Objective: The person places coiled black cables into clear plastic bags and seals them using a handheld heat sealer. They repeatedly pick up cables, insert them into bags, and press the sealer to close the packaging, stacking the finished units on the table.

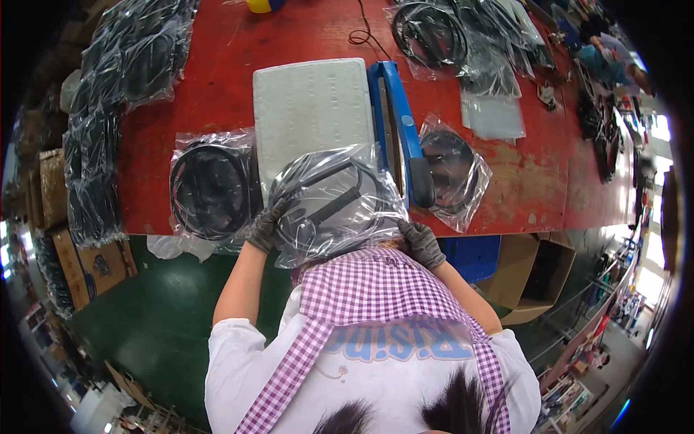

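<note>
A clear plastic bag (pixel 334 199) with a coiled black cable inside lies in front of me, over the near end of a white foam block (pixel 311 108). My left hand (pixel 267 227), in a dark grey glove, grips the bag's left side. At the bag's right corner, the gloved fingers of my right hand (pixel 422 244) pinch the plastic. Just right of the block stands a blue bag sealer (pixel 399 130) with a black end, close to my right hand. Another bagged black cable coil (pixel 211 189) rests left of the block, near my left hand.
Right of the sealer lies one more bagged coil (pixel 450 170). Bagged cables are piled along the red table's (pixel 520 184) left side (pixel 137 61) and at its back right (pixel 434 36), near flat clear bags (pixel 493 117). An opened cardboard box (pixel 517 278) stands below the front edge.
</note>
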Demonstrator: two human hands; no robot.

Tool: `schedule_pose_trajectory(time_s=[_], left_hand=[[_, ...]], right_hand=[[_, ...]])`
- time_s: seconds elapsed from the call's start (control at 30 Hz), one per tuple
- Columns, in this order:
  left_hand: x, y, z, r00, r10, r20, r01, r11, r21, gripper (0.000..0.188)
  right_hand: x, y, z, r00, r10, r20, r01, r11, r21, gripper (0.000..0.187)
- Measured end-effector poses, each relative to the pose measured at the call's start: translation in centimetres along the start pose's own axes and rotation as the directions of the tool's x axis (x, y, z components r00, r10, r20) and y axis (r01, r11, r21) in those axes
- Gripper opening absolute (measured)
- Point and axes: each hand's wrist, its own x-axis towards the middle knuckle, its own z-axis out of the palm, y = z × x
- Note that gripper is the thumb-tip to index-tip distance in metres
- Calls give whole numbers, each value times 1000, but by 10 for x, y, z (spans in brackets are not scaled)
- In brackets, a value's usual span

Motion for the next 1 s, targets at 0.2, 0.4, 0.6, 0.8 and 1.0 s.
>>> schedule_pose_trajectory(time_s=[0.2,0.4,0.6,0.8,1.0], left_hand=[[78,31,38,975,106,193,-148,964,219,45],[123,60,75,962,245,-117,-196,925,326,29],[127,87,67,964,248,-99,-190,897,398,26],[130,100,63,975,190,-115,-122,890,439,20],[129,95,48,914,403,-54,-311,778,546,22]], right_hand=[[22,6,-27,808,576,126,-562,688,460,17],[62,93,-28,987,143,-79,-157,961,-228,25],[119,-43,-62,934,267,-236,-267,963,32,51],[108,-54,-10,989,147,14,-76,590,-804,65],[85,19,26,937,-331,-112,157,684,-712,50]])
